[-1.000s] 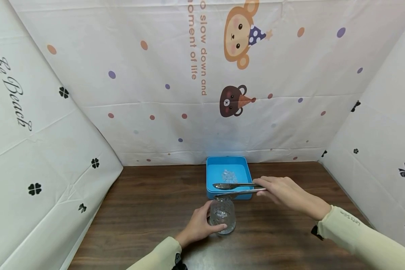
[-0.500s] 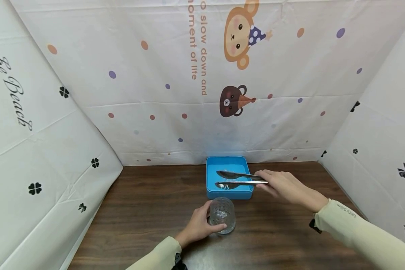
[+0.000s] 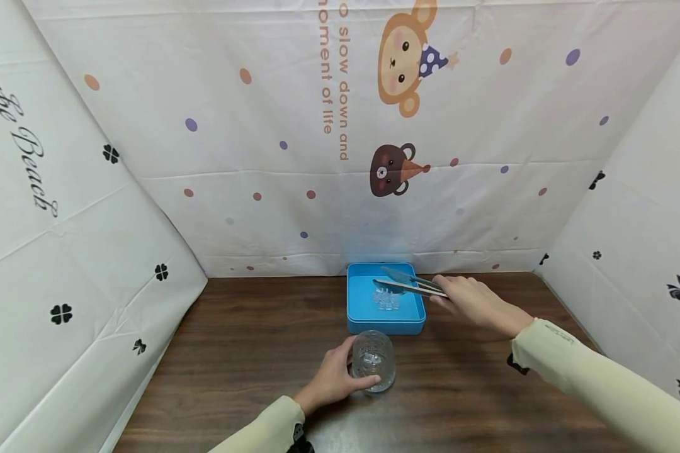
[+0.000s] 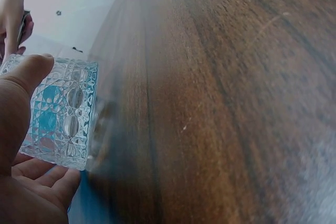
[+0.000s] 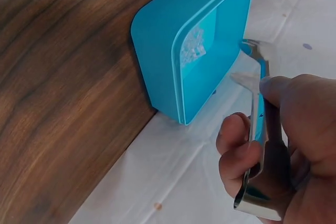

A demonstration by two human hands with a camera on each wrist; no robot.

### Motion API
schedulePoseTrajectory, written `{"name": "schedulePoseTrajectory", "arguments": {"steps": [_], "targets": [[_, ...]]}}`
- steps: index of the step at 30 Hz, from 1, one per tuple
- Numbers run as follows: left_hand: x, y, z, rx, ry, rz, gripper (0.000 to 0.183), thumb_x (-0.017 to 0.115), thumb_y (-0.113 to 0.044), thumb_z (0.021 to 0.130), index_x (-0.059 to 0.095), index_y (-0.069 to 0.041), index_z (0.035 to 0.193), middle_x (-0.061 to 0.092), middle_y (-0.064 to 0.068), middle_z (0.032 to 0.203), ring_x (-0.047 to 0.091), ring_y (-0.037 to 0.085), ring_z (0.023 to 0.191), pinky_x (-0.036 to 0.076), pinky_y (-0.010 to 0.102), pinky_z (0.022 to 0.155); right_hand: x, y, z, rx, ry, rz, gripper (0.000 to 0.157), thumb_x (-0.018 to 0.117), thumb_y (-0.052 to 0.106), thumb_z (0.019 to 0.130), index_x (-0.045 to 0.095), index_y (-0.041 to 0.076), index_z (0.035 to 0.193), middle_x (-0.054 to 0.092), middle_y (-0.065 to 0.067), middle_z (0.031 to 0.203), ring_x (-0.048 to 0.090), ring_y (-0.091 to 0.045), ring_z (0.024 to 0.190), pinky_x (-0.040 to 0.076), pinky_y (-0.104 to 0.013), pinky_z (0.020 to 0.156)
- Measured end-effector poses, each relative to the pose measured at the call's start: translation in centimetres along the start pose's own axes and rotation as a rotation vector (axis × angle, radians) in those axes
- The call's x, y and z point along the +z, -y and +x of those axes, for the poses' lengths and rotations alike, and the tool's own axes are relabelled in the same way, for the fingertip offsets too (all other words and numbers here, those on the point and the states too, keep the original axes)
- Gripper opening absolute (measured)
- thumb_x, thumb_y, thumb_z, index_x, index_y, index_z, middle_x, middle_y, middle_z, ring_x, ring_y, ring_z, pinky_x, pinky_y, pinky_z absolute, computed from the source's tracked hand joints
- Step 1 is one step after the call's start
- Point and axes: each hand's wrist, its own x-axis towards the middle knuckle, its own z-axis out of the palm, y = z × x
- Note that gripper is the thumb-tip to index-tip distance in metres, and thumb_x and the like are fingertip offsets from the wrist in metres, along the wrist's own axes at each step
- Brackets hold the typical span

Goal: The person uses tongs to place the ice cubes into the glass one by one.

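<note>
My left hand (image 3: pixel 337 375) holds a clear patterned glass (image 4: pixel 63 111) on the table, thumb on the near side and fingers around the far side. In the right hand (image 3: pixel 478 303) is a pair of metal tongs (image 5: pixel 269 166), gripped between thumb and fingers. The tong tips hang over a blue square box (image 3: pixel 386 328), slightly apart, with nothing seen between them. Small clear cube-like pieces (image 3: pixel 386 299) lie in a heap inside the box, just in front of the tips in the head view.
The brown wooden table (image 3: pixel 249 352) carries the box at its back edge, against a printed white cloth (image 3: pixel 249 138). Similar cloths stand at the left (image 3: pixel 45 264) and right (image 3: pixel 646 239). The glass stands in front of the box.
The right hand has moved the tongs away from above the glass, back over the box toward its far side. The left hand and the glass have stayed in place.
</note>
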Motion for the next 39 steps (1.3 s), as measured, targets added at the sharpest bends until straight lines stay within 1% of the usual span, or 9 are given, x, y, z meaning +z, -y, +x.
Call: {"name": "schedulePoseTrajectory", "arguments": {"steps": [5,11,15,19,23,28,31,35,39], "targets": [[0.0,0.1,0.0,-0.004,0.005,-0.008,0.078,0.085,-0.044,0.085,0.049,-0.012,0.146,0.064,0.005,0.131,0.064,0.018,0.12,0.056,0.034,0.097,0.2,-0.2,1.0,0.044,0.063,-0.001,0.037,0.067,0.019,0.102,0.061,-0.004,0.131,0.065,-0.005,0.089,0.052,-0.011,0.062,0.045,-0.028,0.052],[0.0,0.1,0.0,-0.009,0.006,-0.011,0.079,0.085,-0.044,0.085,0.049,-0.01,0.147,0.064,0.006,0.131,0.064,0.02,0.121,0.056,0.035,0.098,0.7,-0.7,2.3,0.076,0.136,0.023,0.039,0.066,0.016,0.102,0.06,-0.006,0.135,0.052,0.001,0.068,0.045,-0.01,0.048,0.036,-0.025,0.043],[0.0,0.1,0.0,-0.017,0.009,-0.009,0.079,0.084,-0.045,0.085,0.049,-0.01,0.147,0.064,0.006,0.131,0.064,0.02,0.121,0.056,0.036,0.098,1.2,-0.9,3.0,0.096,0.17,0.034,0.043,0.066,0.015,0.102,0.058,-0.008,0.138,0.053,0.001,0.067,0.047,-0.01,0.046,0.038,-0.024,0.043],[0.1,0.1,-0.1,-0.025,0.014,-0.013,0.08,0.084,-0.045,0.085,0.049,-0.01,0.147,0.064,0.006,0.131,0.064,0.02,0.12,0.056,0.035,0.098,1.7,-0.9,3.5,0.091,0.182,0.016,0.032,0.067,0.014,0.101,0.064,-0.006,0.127,0.059,-0.002,0.072,0.051,-0.011,0.051,0.044,-0.025,0.046],[0.1,0.0,-0.2,-0.019,0.016,-0.027,0.078,0.085,-0.042,0.085,0.049,-0.01,0.146,0.065,0.006,0.129,0.065,0.019,0.118,0.056,0.034,0.097,2.2,-0.7,3.8,0.103,0.192,0.015,0.023,0.066,0.011,0.101,0.066,-0.004,0.118,0.057,-0.002,0.072,0.052,-0.012,0.053,0.044,-0.026,0.046],[0.1,-0.2,-0.1,-0.013,0.017,-0.029,0.078,0.085,-0.042,0.085,0.049,-0.011,0.146,0.065,0.006,0.129,0.066,0.018,0.116,0.056,0.033,0.097,2.6,-0.8,3.8,0.116,0.2,0.025,0.024,0.066,0.01,0.101,0.067,-0.006,0.119,0.055,-0.002,0.068,0.05,-0.013,0.049,0.039,-0.025,0.043],[0.1,-0.2,0.0,-0.014,0.016,-0.024,0.078,0.085,-0.043,0.085,0.049,-0.012,0.147,0.065,0.005,0.13,0.065,0.018,0.117,0.056,0.034,0.097,2.6,-1.0,3.7,0.111,0.199,0.017,0.021,0.066,0.01,0.101,0.067,-0.005,0.116,0.053,-0.002,0.066,0.049,-0.014,0.047,0.037,-0.025,0.043],[0.0,-0.1,0.2,-0.014,0.016,-0.017,0.078,0.085,-0.044,0.085,0.049,-0.012,0.147,0.064,0.003,0.131,0.065,0.017,0.118,0.056,0.035,0.098,2.6,-1.1,3.9,0.11,0.196,0.01,0.016,0.066,0.009,0.101,0.068,-0.004,0.11,0.054,-0.003,0.069,0.05,-0.014,0.051,0.039,-0.026,0.045],[-0.1,0.0,0.2,-0.019,0.018,-0.014,0.079,0.084,-0.046,0.085,0.049,-0.013,0.147,0.064,0.002,0.131,0.064,0.016,0.119,0.055,0.036,0.099,2.6,-1.1,4.1,0.118,0.203,-0.004,0.016,0.066,0.009,0.101,0.068,-0.004,0.109,0.055,-0.004,0.071,0.05,-0.015,0.055,0.041,-0.027,0.047]]}}
